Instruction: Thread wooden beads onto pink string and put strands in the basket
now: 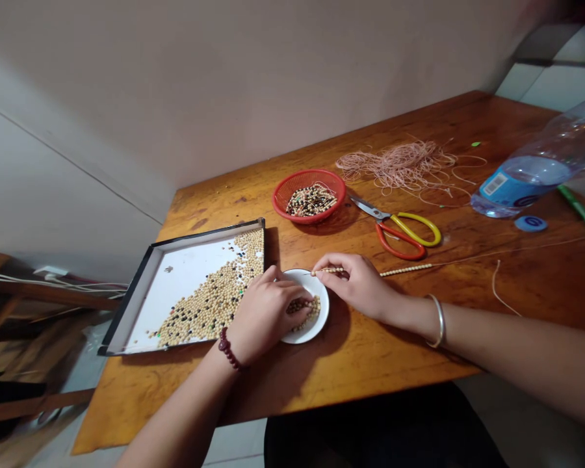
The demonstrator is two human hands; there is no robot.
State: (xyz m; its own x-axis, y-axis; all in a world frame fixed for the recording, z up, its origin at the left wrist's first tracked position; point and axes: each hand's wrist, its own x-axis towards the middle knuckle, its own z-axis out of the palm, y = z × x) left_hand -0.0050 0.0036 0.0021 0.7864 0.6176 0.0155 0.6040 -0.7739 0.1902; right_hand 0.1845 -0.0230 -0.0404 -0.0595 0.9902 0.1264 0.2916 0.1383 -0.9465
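My right hand (353,283) is closed, thumb and fingers pinching a string of small pale beads (405,270). A thin needle-like tip sticks out leftward from its fingertips over a small white dish (323,323). The threaded beads pass beneath the hand and continue to its right, where a bare thread trails across the table. My left hand (266,305) reaches into the dish with curled fingers, touching loose tan beads (313,312). Its fingertips are partly hidden, so whether a bead is pinched there cannot be made out.
Left of the dish lies a black-edged tray (175,237) of tan and dark beads. Behind stand a red basket (309,219) of beads, scissors (387,224) and tangled pink thread (400,166). A plastic bottle (517,185) and blue cap (531,223) are at right on the wooden table (370,351).
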